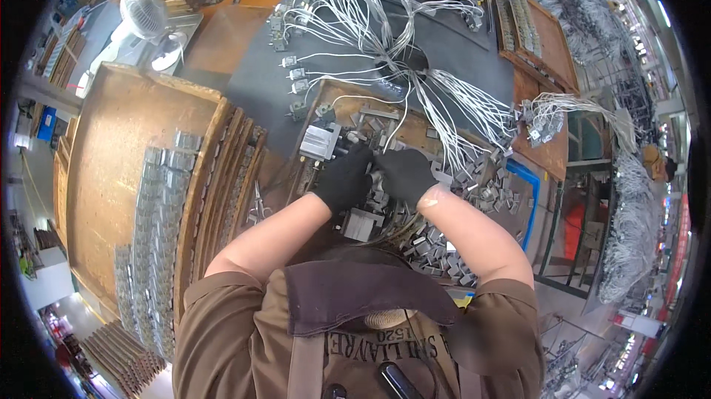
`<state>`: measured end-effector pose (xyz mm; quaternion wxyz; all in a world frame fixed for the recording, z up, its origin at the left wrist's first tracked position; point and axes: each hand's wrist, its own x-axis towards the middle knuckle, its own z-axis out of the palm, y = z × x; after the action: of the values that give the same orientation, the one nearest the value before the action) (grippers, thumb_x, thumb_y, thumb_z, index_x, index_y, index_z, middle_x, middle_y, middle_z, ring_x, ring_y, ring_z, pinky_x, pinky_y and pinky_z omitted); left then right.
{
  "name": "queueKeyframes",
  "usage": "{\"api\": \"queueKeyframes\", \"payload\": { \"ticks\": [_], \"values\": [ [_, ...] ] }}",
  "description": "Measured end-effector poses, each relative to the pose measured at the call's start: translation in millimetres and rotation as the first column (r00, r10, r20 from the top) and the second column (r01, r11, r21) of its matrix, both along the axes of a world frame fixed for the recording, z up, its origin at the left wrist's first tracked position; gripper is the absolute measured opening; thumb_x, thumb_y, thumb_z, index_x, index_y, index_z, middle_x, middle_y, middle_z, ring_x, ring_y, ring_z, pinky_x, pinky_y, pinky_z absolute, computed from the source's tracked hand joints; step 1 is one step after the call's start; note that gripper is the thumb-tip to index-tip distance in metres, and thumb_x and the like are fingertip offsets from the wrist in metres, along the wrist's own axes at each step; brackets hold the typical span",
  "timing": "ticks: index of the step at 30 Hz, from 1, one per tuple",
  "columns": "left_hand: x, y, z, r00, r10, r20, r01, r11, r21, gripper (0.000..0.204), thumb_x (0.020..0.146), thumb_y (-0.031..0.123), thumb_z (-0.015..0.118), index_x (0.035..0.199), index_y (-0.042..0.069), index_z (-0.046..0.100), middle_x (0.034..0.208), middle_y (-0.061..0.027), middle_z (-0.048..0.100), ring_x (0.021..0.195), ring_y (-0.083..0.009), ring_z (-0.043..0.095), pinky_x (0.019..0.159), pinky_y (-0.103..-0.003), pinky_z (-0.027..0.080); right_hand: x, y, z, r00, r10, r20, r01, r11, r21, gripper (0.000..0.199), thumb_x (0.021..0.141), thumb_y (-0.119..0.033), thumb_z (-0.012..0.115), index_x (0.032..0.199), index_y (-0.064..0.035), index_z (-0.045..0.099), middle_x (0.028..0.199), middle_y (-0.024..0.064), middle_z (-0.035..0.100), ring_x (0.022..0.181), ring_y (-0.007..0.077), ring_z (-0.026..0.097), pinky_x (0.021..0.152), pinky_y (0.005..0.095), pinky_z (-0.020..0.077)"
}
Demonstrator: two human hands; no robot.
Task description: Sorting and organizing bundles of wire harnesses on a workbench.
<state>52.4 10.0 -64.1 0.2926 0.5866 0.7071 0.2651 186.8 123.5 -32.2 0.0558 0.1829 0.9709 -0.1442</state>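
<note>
We are looking down at the dark grey workbench (459, 51), the biggest thing here, w/ a large wooden tray (126, 154) lying at our left side; rows of small metal parts (159, 199) are stacked along its right part. A white desk fan (144, 14) is standing further away, top left. White wire bundles (385, 36) are spreading over the bench from the far side and are coming down toward the hands, each wire ending in a small grey part.

Directly in front of us a smaller wooden tray (415, 128) is holding loose grey metal pieces (444, 251), piled mostly to the right and near side.

Both hands are wearing black gloves. The left hand (344, 180) is curling its fingers over a small silvery block-shaped unit (321, 141), which is sitting just beyond and a bit left of this hand, touching the fingertips; so the left hand is the nearer one. The unit's long axis is running approx. away from us, slightly tilted to the right. It is looking like a pale metal box w/ flat shiny faces. The right hand (406, 175) is pressed beside the left, fingers bent down into the pieces; whether it is really gripping something, we cannot tell.
</note>
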Motion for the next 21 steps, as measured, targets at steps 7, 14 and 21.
{"api": "queueKeyframes", "payload": {
  "ticks": [7, 14, 21],
  "values": [
    [0.9, 16.0, 10.1, 0.997, 0.005, 0.074, -0.001, 0.998, -0.058, 0.044, 0.084, 0.024, 0.062, 0.121, 0.007, 0.046, 0.111, -0.0212, 0.058, 0.097, -0.0403, 0.060, 0.080, -0.048, 0.048, 15.2, 7.5, -1.0, 0.961, -0.135, -0.243, 0.155, 0.985, 0.068, 0.025, 0.062, -0.024, 0.069, 0.083, -0.0101, 0.066, 0.076, 0.0117, 0.062, 0.074, 0.0325, 0.062, 0.065, 0.0449, 0.0469],
    [-5.1, 17.3, -2.0, 0.978, 0.051, 0.201, -0.045, 0.998, -0.034, 0.041, 0.082, 0.027, 0.069, 0.112, 0.004, 0.053, 0.106, -0.0184, 0.062, 0.097, -0.0328, 0.062, 0.083, -0.040, 0.048, 24.2, 5.8, 5.9, 0.986, -0.127, -0.109, 0.129, 0.992, 0.010, 0.030, 0.068, -0.036, 0.072, 0.081, -0.0097, 0.067, 0.083, 0.0126, 0.064, 0.082, 0.0320, 0.063, 0.071, 0.0452, 0.0479],
    [3.7, -23.2, 50.2, 0.923, 0.179, 0.340, -0.210, 0.976, 0.055, 0.045, 0.078, 0.026, 0.075, 0.110, -0.001, 0.057, 0.103, -0.0192, 0.063, 0.093, -0.0274, 0.062, 0.082, -0.037, 0.049, 124.8, 71.4, -2.0, 0.738, -0.674, 0.017, 0.675, 0.738, 0.004, 0.041, 0.079, -0.041, 0.058, 0.113, -0.0183, 0.065, 0.116, 0.0109, 0.064, 0.106, 0.0329, 0.061, 0.087, 0.0417, 0.0465]
  ]
}}
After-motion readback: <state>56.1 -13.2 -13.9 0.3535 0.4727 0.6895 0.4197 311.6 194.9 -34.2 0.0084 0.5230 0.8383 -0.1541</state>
